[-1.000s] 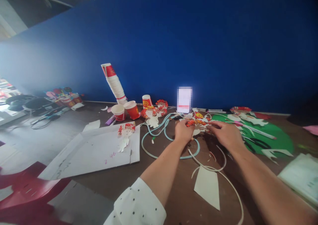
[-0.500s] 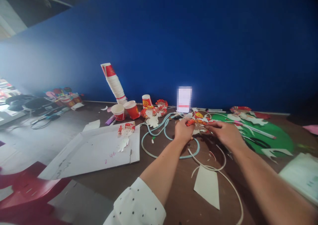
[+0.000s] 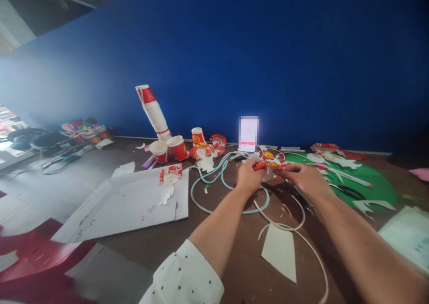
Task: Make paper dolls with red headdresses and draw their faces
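Observation:
Between my two hands is a cut-up red, yellow and white paper cup piece (image 3: 271,165), its white lower part shaded. My left hand (image 3: 248,178) pinches its left side. On its right edge the fingers of my right hand (image 3: 307,181) are closed. Similar cup cutouts (image 3: 205,156) with scalloped white flaps lie to the left, and another cutout (image 3: 170,175) rests on a white board (image 3: 124,205). A pale blue cable (image 3: 197,201) loops beside my left wrist. The fingertips under the held piece are partly hidden.
A leaning stack of paper cups (image 3: 154,114) and two upright cups (image 3: 177,148) stand at the back left. A lit phone (image 3: 248,134) leans near the blue wall (image 3: 301,62). Right of my hands, a green sheet (image 3: 378,187) carries scraps and a marker (image 3: 355,179). Paper scrap (image 3: 279,255) lies in front.
The held cup piece has tilted, and its white lower part shows less than before. Both hands have shifted slightly and keep their hold. Everything around them looks the same.

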Demonstrator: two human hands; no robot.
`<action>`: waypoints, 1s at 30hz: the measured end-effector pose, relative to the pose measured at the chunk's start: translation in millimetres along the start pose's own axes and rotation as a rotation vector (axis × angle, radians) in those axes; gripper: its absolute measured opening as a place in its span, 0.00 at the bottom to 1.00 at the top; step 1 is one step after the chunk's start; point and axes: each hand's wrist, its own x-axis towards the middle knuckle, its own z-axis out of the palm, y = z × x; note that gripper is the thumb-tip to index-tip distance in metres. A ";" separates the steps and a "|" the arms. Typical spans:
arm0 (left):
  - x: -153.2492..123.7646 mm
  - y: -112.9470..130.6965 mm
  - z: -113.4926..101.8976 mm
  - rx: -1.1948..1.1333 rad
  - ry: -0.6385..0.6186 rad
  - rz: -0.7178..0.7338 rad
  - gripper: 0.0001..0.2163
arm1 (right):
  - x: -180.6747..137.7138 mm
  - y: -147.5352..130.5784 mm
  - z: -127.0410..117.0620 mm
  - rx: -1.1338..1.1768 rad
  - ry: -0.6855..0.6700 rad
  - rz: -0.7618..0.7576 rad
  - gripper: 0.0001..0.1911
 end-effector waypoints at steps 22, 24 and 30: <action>6.8 -10.6 1.7 -0.124 0.065 -0.083 0.08 | 6.1 5.4 9.9 0.761 -0.248 0.132 0.21; 6.5 -9.9 0.8 -0.117 0.088 -0.086 0.07 | 8.1 7.8 10.1 0.786 -0.251 0.158 0.21; 3.1 -4.1 -1.5 -0.082 0.104 -0.101 0.06 | 6.6 5.3 12.6 0.757 -0.241 0.154 0.17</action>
